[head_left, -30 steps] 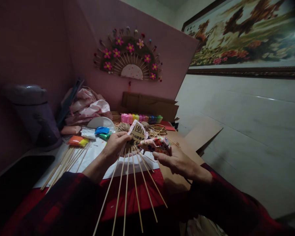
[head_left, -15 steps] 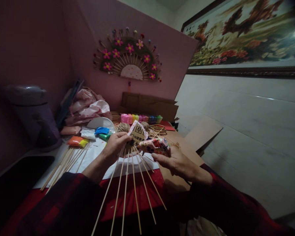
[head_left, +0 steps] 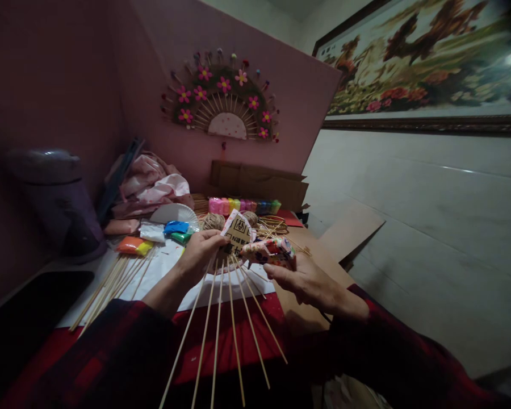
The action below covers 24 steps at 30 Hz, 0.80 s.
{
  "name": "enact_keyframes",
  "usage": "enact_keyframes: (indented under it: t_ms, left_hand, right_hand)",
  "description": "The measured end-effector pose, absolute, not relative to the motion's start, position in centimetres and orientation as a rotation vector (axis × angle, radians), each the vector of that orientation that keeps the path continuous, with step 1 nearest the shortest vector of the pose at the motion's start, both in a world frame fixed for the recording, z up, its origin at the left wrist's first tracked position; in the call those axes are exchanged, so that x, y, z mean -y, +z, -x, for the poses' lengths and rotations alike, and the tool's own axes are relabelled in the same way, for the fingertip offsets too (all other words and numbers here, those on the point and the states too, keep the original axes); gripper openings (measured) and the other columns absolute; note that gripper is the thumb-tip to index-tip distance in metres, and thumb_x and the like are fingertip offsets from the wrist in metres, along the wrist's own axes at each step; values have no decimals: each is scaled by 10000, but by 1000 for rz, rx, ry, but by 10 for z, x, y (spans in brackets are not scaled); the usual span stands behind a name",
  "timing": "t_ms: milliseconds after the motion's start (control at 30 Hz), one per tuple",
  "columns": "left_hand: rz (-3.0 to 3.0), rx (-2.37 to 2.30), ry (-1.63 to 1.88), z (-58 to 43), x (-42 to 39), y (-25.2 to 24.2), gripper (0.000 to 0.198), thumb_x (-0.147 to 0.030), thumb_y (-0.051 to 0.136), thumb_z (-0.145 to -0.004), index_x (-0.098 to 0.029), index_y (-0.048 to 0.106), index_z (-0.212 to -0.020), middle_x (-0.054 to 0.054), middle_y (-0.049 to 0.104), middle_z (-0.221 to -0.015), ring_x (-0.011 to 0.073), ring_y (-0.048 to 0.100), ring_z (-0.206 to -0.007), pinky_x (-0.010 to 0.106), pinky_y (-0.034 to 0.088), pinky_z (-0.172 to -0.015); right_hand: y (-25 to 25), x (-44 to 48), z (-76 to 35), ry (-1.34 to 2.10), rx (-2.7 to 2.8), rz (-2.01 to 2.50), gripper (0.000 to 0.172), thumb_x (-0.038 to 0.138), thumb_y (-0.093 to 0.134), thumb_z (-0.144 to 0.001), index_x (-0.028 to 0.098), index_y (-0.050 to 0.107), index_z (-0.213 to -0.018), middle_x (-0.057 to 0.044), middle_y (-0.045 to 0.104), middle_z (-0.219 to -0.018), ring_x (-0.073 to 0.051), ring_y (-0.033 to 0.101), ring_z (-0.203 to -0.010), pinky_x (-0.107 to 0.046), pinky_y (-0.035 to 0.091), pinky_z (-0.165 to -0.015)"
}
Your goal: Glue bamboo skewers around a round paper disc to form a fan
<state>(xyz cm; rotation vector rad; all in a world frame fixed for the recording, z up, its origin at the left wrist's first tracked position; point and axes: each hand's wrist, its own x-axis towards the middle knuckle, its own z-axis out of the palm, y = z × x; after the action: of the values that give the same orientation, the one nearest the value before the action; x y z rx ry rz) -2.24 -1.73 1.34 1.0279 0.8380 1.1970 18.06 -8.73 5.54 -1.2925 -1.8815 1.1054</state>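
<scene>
Sleeves: dark red, entering from the lower edge on both sides.
Fanned sticks (head_left: 234,324): six or so thin bamboo sticks, spread from one meeting point and held above the red cloth (head_left: 187,363); free ends splay towards the viewer, well apart from one another.
Left hand (head_left: 200,253): clenched on the cardboard piece (head_left: 237,233) where the sticks meet, thumb on top.
Right hand (head_left: 309,281): palm up, fingers curled around a patterned roll (head_left: 268,251), its tip just beside the cardboard piece.
Bench, left part: white sheet (head_left: 166,267) with loose sticks (head_left: 111,287) lying slantwise along its left edge; dark container (head_left: 55,193) closes that side.
Bench, right part: bare brown cardboard sheet (head_left: 349,230), its corner jutting past the bench edge; open room here.
Middle ground: clay packets (head_left: 132,245), twine ball (head_left: 213,220), row of coloured blocks (head_left: 243,204), crowded together.
Back edge: cardboard box (head_left: 259,182) against a pink board (head_left: 306,85) carrying a finished fan decoration (head_left: 225,102).
Right wall: pale, with a framed picture (head_left: 421,62).
</scene>
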Motion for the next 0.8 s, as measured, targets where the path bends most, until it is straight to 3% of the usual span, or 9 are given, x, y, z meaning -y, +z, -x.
enact_keyframes:
  t_ms: [500, 800]
  left_hand:
    - [-1031, -843, 1204, 22, 18, 14, 129, -240, 665, -560, -130, 601, -580, 41, 614, -545, 143, 564, -483, 265, 448, -495]
    - [-986, -861, 1214, 23, 18, 16, 121, -226, 660, -567, -120, 632, -617, 51, 635, -558, 147, 567, -469, 270, 465, -468]
  right_hand:
    - [53, 86, -182, 1194, 1814, 1368, 334, 491, 531, -841, 168, 515, -756, 55, 412, -537, -51, 340, -400, -178, 282, -335]
    - [55, 91, -185, 1175, 1807, 1313, 346, 503, 534, -835, 171, 532, -740, 45, 419, -528, -57, 332, -404, -187, 280, -344]
